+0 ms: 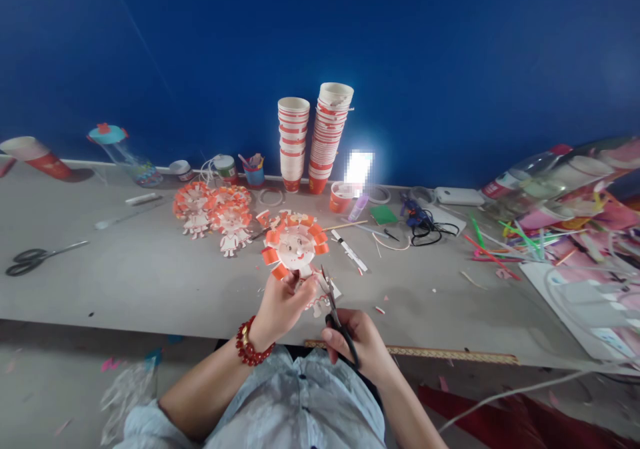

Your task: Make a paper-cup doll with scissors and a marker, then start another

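Observation:
My left hand (289,307) grips a paper doll (296,247) by its neck and upper body. The doll has a round white face with drawn features, a ring of orange curled strips as hair, and a white cut-out body partly hidden by my fingers. A pair of black-handled scissors (333,302) is held in my right hand (361,343), with fingers around the handles. Its blades point up, close beside the doll's body; whether they touch it I cannot tell. Several similar finished-looking dolls (230,230) lie on the table to the left.
Two tall stacks of paper cups (294,139) stand by the blue wall, near a bright phone screen (359,169). Other scissors (45,257) lie far left. A white marker (350,251), a wooden ruler (450,355) and a heap of coloured scraps (585,235) are to the right.

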`<action>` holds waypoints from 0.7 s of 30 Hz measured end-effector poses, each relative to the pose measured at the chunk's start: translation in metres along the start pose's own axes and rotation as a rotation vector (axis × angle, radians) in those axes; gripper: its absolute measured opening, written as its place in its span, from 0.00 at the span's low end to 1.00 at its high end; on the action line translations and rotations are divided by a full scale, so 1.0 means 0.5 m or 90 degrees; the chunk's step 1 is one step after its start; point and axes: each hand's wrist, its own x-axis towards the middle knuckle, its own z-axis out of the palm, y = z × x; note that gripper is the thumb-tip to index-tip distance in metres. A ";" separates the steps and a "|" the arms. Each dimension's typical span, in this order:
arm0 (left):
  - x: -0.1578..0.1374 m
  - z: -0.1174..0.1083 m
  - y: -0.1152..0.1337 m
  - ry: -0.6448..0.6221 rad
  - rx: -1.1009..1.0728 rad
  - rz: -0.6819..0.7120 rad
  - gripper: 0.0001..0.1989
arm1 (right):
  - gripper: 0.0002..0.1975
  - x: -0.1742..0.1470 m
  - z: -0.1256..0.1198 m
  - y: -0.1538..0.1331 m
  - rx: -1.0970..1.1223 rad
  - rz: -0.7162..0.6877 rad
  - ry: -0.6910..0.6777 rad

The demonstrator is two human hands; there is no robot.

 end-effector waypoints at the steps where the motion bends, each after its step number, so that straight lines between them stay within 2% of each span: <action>1: 0.000 0.000 0.001 -0.001 -0.002 -0.002 0.07 | 0.22 0.000 0.000 -0.001 -0.003 -0.002 -0.002; 12: -0.001 0.001 -0.004 -0.018 -0.017 -0.008 0.08 | 0.26 0.004 0.001 0.017 -0.003 -0.014 0.015; 21: -0.002 0.008 -0.003 -0.030 -0.110 -0.051 0.10 | 0.28 -0.001 0.003 0.009 0.040 -0.032 0.004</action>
